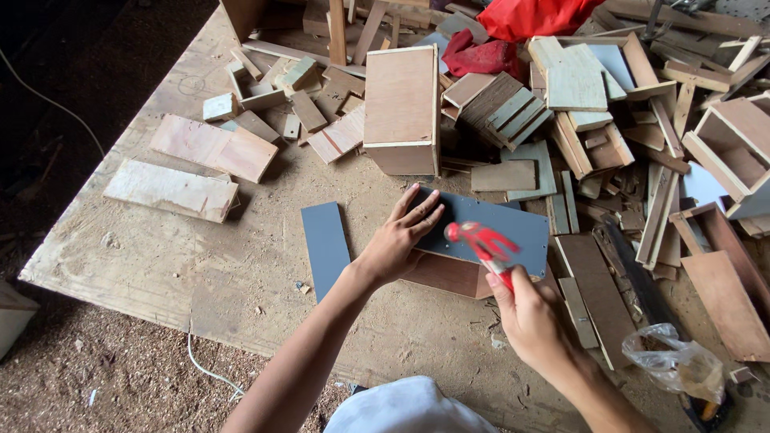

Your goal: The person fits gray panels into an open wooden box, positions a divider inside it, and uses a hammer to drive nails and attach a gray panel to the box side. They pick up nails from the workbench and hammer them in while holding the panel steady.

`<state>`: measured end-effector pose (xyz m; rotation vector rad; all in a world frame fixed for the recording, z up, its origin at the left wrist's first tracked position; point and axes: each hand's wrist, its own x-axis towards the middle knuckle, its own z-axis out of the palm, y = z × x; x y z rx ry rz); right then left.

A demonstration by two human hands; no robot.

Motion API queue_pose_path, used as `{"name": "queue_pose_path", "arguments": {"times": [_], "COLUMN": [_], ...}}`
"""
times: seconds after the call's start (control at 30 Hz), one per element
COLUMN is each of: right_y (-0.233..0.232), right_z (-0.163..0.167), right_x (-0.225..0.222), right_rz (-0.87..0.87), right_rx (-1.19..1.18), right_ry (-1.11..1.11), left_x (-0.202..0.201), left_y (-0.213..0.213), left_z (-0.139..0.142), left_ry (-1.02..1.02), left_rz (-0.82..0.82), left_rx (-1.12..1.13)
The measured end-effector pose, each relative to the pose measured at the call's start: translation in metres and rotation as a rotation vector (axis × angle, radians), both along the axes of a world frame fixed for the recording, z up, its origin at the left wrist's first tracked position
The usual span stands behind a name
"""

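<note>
The left hand [399,238] lies flat, fingers spread, on the grey rectangular panel topping a small wooden box [481,232]. The right hand [525,309] grips a blurred red-handled tool [484,243], probably a hammer, above it. A crumpled clear plastic bag [675,365] sits right.

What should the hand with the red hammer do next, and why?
Probably bring the red hammer down onto the grey panel. The right hand holds it raised and blurred just above the panel, while the left hand lies flat on the panel's left end, pressing it onto the small wooden box underneath. Whether a nail is there cannot be seen, so aim away from the fingers.
</note>
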<state>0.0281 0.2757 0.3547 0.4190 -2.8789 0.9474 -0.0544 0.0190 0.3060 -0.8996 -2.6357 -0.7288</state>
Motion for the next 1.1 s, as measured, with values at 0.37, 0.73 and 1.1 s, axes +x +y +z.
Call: {"name": "queue_pose_path", "arguments": {"times": [0.37, 0.73, 1.1], "right_y": [0.003, 0.004, 0.005], "right_z": [0.009, -0.007, -0.017], "right_x": [0.002, 0.0, 0.003], "right_rz": [0.064, 0.076, 0.065], "right_rx": [0.042, -0.108, 0.142], "right_ry": [-0.096, 0.149, -0.152], "left_x": [0.002, 0.001, 0.003], "left_y": [0.004, 0.002, 0.003], "left_z": [0.005, 0.003, 0.006], "left_ry": [-0.053, -0.069, -0.052], "left_rz": [0.053, 0.042, 0.021], "left_rx": [-0.005, -0.031, 0.005]}}
